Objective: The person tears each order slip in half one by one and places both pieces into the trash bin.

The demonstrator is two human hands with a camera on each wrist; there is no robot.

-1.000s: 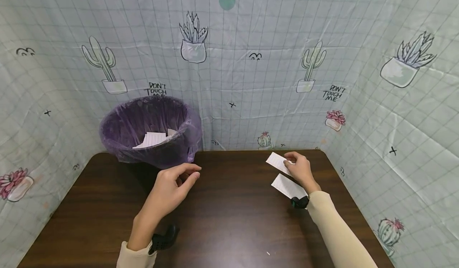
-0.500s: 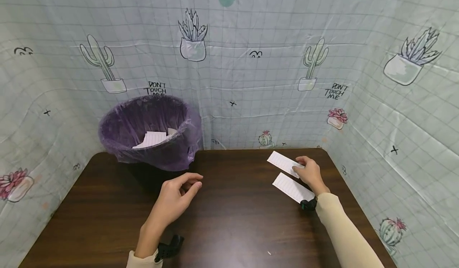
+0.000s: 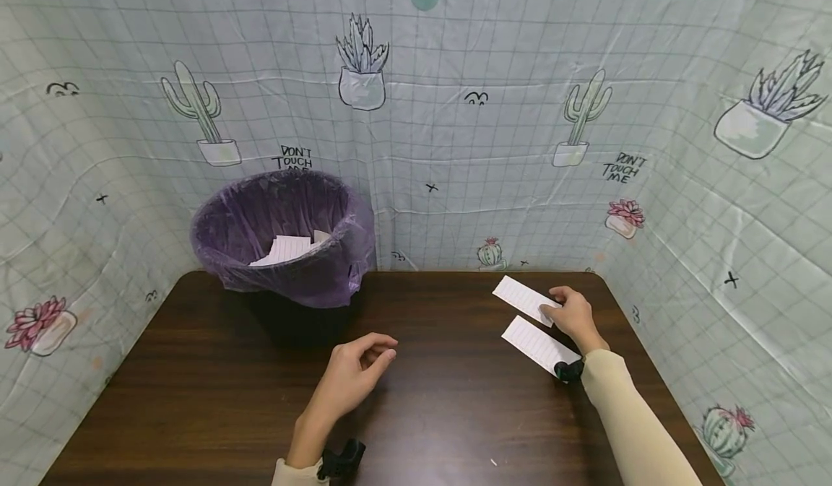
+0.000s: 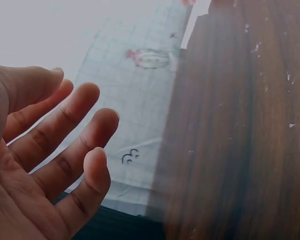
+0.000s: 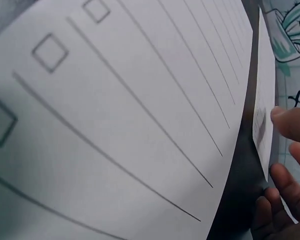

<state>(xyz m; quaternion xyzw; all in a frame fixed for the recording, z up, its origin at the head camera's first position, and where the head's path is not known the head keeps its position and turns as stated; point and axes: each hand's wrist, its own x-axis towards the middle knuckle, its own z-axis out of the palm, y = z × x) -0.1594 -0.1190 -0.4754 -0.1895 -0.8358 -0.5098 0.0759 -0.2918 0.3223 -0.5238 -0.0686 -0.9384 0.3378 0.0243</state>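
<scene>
Two white ruled paper slips lie side by side on the brown table at the right. My right hand (image 3: 573, 315) is at the right end of the far slip (image 3: 520, 297), its thumb (image 5: 292, 125) touching the slip's edge. A gap shows between that thumb and the fingers. Under my right wrist lies the near slip (image 3: 536, 341), and its printed lines and small boxes fill much of the right wrist view. My left hand (image 3: 354, 374) hovers over the middle of the table, fingers loosely bent and holding nothing.
A dark bin with a purple liner (image 3: 331, 276) stands at the back left, with white ruled papers (image 3: 289, 249) inside. Patterned cloth (image 3: 429, 146) hangs round the back and sides of the table (image 3: 448, 406). A tiny white scrap (image 3: 493, 462) lies near the front.
My right hand has slid right along the far slip to its right end, while both slips stay put. My left hand has moved right and toward me, away from the bin.
</scene>
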